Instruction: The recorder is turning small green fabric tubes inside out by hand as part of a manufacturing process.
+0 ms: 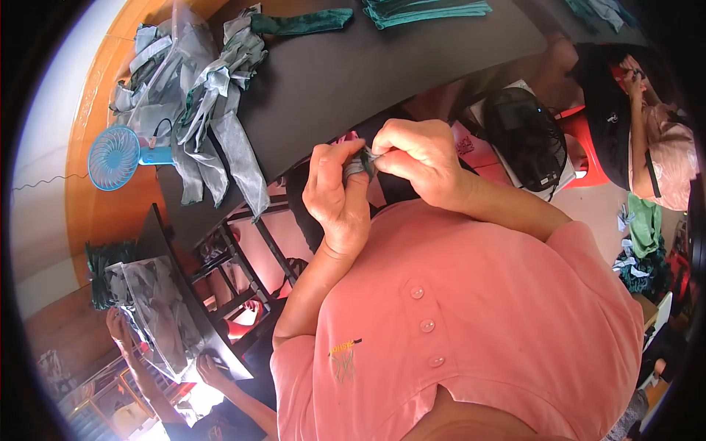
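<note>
Both my hands are raised together in front of my chest, at the edge of a dark table (382,51). A small folded piece of grey-green fabric (357,167) sits between them. My left hand (337,195) is closed on it, thumb and forefinger around the cloth. With thumb and forefinger pressed together, my right hand (421,156) pinches the fabric's right edge. The fingers hide most of the piece, and its full shape cannot be made out.
Grey-green fabric strips (239,158) pile on the table's left and hang over its edge, beside a blue fan (115,158). Folded green cloth (426,10) lies at the back. A black fan (523,136) stands right. Co-workers' hands (121,328) (634,81) are at both sides.
</note>
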The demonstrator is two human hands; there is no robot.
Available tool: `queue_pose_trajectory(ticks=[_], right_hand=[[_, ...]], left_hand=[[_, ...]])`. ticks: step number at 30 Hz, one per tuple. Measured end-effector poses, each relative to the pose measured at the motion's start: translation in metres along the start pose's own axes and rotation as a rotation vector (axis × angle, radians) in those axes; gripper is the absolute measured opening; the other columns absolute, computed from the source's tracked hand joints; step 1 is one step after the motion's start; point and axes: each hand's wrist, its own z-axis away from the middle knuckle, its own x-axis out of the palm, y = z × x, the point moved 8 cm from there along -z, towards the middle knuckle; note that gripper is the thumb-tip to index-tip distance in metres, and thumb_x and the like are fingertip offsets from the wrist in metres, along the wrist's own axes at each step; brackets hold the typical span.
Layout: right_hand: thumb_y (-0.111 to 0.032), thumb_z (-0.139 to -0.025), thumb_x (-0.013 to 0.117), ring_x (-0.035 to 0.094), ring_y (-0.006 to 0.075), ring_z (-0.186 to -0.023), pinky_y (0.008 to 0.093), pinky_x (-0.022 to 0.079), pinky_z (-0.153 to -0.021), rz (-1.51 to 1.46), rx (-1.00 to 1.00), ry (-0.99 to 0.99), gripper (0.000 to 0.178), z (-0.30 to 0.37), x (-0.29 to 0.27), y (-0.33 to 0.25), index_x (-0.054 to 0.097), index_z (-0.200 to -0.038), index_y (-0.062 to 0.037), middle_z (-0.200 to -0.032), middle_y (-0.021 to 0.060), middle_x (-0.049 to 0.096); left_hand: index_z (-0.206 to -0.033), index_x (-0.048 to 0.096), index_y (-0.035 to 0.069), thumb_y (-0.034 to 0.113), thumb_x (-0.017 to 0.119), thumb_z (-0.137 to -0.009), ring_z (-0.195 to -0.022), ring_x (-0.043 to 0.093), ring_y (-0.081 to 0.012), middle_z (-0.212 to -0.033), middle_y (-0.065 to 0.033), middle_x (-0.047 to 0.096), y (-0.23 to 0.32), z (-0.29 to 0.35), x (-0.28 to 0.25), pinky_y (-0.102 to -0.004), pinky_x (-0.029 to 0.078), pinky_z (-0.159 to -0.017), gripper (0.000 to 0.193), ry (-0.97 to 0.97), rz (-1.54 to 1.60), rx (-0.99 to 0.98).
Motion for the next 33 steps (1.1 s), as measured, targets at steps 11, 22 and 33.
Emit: queue_pose_trajectory(ticks=[11, 22, 33], right_hand=[[-0.003, -0.08, 0.062, 0.05, 0.0133, -0.055, 0.0277, 0.038, -0.051, -0.069, 0.172, -0.141, 0.006, 0.013, 0.001, 0.001, 0.056, -0.078, -0.0009, -0.065, 0.0081, 0.054], [-0.01, -0.093, 0.062, 0.055, 0.0057, -0.07, 0.0226, 0.044, -0.06, -0.238, 0.259, 0.034, 0.012, 0.016, -0.009, 0.012, 0.06, -0.091, 0.0011, -0.078, 0.0007, 0.061], [0.002, -0.087, 0.065, 0.057, 0.0091, -0.074, 0.0231, 0.046, -0.067, -0.358, 0.227, -0.045, 0.004, -0.004, -0.013, 0.024, 0.064, -0.09, 0.0013, -0.085, 0.0022, 0.06]], left_hand=[[-0.103, 0.063, -0.002, -0.017, 0.04, -0.073, -0.089, 0.053, -0.0094, -0.1, -0.0039, 0.06, -0.018, -0.01, 0.023, -0.0224, 0.044, -0.081, 0.04, -0.001, 0.542, -0.307], [-0.09, 0.063, -0.002, -0.013, 0.042, -0.074, -0.076, 0.051, -0.0077, -0.085, -0.0005, 0.058, -0.027, -0.009, 0.015, -0.019, 0.04, -0.068, 0.029, 0.062, 0.514, -0.392], [-0.094, 0.066, -0.004, -0.012, 0.046, -0.079, -0.074, 0.053, -0.0078, -0.086, -0.0018, 0.059, -0.024, -0.004, 0.021, -0.0202, 0.042, -0.066, 0.027, 0.063, 0.643, -0.578]])
